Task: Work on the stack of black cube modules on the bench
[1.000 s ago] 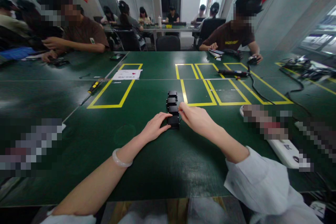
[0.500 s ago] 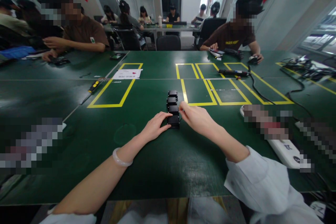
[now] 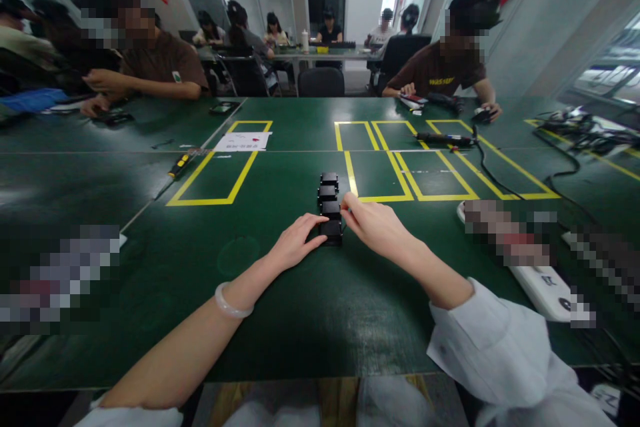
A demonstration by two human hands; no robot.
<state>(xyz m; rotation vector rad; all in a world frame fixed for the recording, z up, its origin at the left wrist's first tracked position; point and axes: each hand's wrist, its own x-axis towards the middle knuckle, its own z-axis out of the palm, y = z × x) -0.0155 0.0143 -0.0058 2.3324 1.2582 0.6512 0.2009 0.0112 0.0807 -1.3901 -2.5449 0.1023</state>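
Observation:
Several small black box-shaped parts (image 3: 327, 193) stand in a row on the green table, running away from me. My left hand (image 3: 296, 240) grips the nearest black block (image 3: 331, 232) from its left side, thumb at the near edge and fingers on top. On the right of the row, my right hand (image 3: 373, 223) is closed in a pinch beside the nearest two blocks. A thin dark bit shows below its fingertips, too small to name.
Yellow tape outlines (image 3: 200, 201) mark the green table (image 3: 280, 347). A yellow-black screwdriver (image 3: 179, 165) lies left, a black corded tool (image 3: 445, 139) right. A white power strip (image 3: 543, 283) and cables (image 3: 590, 130) are at right. Two people sit across the table.

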